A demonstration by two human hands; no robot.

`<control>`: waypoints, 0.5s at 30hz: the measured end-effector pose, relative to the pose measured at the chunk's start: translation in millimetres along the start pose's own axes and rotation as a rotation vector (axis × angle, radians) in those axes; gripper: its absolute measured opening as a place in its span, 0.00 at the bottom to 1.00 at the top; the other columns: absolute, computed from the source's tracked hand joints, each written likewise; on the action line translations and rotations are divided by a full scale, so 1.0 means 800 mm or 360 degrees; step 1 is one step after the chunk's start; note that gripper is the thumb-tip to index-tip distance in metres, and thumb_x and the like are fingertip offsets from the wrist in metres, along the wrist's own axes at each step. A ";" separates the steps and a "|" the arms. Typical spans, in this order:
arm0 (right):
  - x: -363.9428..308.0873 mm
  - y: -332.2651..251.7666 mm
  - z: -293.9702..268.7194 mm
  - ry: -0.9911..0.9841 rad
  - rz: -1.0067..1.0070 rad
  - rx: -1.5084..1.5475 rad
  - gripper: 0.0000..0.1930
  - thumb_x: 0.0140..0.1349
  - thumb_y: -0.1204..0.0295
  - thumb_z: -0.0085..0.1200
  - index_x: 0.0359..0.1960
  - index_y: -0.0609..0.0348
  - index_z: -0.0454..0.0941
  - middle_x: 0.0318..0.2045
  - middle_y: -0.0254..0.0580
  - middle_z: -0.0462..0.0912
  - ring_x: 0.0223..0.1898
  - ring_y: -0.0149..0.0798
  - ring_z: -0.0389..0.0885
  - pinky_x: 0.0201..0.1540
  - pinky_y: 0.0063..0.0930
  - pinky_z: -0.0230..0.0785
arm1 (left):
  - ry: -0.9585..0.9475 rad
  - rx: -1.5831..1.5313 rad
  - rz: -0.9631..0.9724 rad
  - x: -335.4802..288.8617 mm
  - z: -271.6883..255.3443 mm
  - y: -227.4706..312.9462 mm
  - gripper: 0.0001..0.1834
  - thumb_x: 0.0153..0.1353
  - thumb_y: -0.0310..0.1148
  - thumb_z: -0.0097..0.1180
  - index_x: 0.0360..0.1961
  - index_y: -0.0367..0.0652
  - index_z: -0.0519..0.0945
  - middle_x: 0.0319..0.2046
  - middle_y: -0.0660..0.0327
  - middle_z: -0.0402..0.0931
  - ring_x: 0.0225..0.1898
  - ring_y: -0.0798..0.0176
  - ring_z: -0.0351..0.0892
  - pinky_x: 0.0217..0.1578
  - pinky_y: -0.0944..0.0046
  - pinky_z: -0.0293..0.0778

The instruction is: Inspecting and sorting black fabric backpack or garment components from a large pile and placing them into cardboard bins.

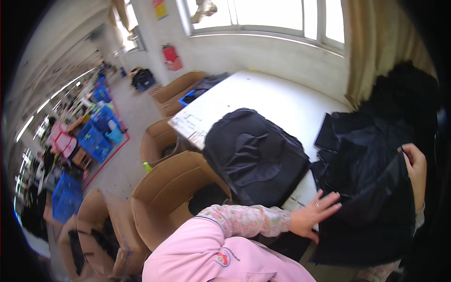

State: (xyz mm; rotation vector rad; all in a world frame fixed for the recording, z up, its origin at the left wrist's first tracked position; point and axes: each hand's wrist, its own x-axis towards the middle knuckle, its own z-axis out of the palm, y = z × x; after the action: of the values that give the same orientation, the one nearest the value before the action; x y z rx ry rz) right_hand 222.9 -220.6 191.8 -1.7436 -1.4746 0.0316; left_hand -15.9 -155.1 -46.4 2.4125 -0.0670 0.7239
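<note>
A black cloth piece (366, 225) hangs over the near edge of the white table, in front of me at the right. My left hand (315, 215), with a ring on one finger, lies on the cloth's left edge with its fingers spread. At the cloth's right side my right hand (416, 169) pinches an upper corner between thumb and fingers. Behind it lie more folded black cloth pieces (347, 150). Left of my left hand, a neat stack of black cut cloth panels (253, 155) rests on the table.
The white table (277, 96) stands under a window. Open cardboard boxes (159, 207) with dark cloth line its left side. A dark cloth heap (399, 94) rises by the curtain (371, 42). Farther left, blue crates (94, 141) and a person in pink (63, 138) are beyond the aisle.
</note>
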 end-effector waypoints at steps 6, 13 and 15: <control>0.064 0.129 0.052 -0.0312 -0.0393 -0.0733 0.03 0.47 0.80 0.57 0.21 0.66 0.75 0.22 0.53 0.76 0.26 0.52 0.76 0.31 0.37 0.70 | 0.0447 0.0067 0.0173 0.012 0.027 0.056 0.67 0.36 0.40 0.74 0.71 0.40 0.39 0.71 0.38 0.29 0.73 0.38 0.31 0.65 0.29 0.31; 0.020 0.142 0.261 -0.0841 0.0233 -0.1143 0.35 0.46 0.64 0.69 0.58 0.47 0.70 0.59 0.44 0.70 0.60 0.49 0.68 0.59 0.53 0.62 | 0.0367 -0.1530 -0.0776 -0.011 0.110 -0.057 0.57 0.57 0.58 0.58 0.72 0.50 0.33 0.71 0.50 0.42 0.71 0.51 0.45 0.65 0.50 0.52; -0.010 0.187 0.274 -0.0387 -0.0201 -0.0898 0.30 0.49 0.67 0.66 0.56 0.47 0.71 0.59 0.43 0.69 0.60 0.49 0.67 0.60 0.54 0.58 | 0.0119 -0.1913 -0.1383 -0.023 0.059 -0.044 0.55 0.54 0.69 0.51 0.73 0.59 0.37 0.67 0.53 0.53 0.65 0.53 0.59 0.59 0.43 0.57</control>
State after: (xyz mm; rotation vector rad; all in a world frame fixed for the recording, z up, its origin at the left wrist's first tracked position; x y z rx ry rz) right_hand 230.3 -98.5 -43.9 -2.1397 -1.8990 -0.2723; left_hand -1.0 -155.7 -105.9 1.0698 0.4296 0.2068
